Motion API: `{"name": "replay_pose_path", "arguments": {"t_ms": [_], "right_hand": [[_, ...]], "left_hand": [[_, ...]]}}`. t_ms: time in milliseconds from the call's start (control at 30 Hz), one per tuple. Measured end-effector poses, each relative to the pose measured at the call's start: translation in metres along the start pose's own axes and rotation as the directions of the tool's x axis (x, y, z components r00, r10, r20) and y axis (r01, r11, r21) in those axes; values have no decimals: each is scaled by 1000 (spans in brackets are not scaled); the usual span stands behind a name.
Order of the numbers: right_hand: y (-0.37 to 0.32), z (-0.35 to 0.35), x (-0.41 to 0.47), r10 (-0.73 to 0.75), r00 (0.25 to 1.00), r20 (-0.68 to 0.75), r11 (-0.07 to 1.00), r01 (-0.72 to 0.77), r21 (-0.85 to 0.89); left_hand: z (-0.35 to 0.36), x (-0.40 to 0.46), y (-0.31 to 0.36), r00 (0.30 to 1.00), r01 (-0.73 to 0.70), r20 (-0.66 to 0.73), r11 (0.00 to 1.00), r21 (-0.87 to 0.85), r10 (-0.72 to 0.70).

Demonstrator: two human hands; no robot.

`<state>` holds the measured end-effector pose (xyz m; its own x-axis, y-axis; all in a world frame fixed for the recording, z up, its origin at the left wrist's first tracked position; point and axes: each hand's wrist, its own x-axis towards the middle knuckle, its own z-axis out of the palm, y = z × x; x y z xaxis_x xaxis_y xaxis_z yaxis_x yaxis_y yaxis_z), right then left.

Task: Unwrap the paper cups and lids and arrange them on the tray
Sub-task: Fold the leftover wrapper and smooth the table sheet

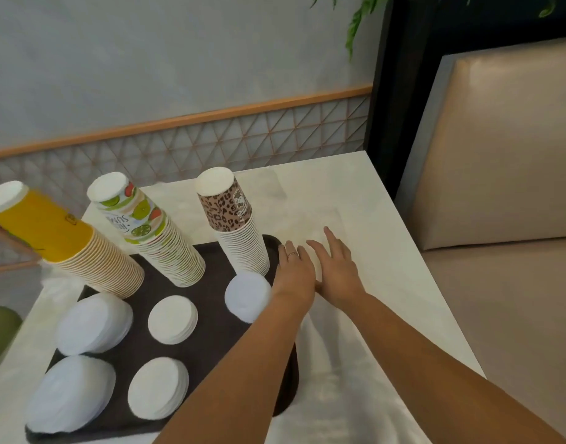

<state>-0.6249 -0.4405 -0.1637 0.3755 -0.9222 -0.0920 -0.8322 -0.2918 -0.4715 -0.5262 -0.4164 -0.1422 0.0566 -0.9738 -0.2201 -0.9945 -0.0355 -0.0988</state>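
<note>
On the tray stand three cup stacks, yellow, fruit and leopard, with five lid piles in front. Both hands, left and right, lie flat, gripping nothing, just right of the tray on clear wrapping stretching away from them; the right is nearer.

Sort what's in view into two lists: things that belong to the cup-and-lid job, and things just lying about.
Part of the job:
yellow cup stack
fruit-print cup stack
leopard-print cup stack
five white lid stacks, e.g.
dark tray
clear wrapping by the right hand and left hand

Just there:
cushioned seat
plant leaves
</note>
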Motion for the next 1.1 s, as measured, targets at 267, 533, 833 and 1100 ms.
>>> {"name": "replay_pose_path", "arguments": {"t_ms": [267,533,833,1100], "right_hand": [[9,1,53,-156,982,106,970,173,-172],[-2,14,62,-154,988,-21,985,155,70],[22,-2,33,94,995,-13,989,-92,118],[54,-47,-18,194,937,-289,956,-114,272]], "left_hand": [[4,29,-9,993,-23,120,999,31,19],[3,26,-11,996,-71,76,965,253,54],[-2,19,-12,990,-75,130,968,240,45],[-3,13,-10,984,-53,176,987,150,26]]}}
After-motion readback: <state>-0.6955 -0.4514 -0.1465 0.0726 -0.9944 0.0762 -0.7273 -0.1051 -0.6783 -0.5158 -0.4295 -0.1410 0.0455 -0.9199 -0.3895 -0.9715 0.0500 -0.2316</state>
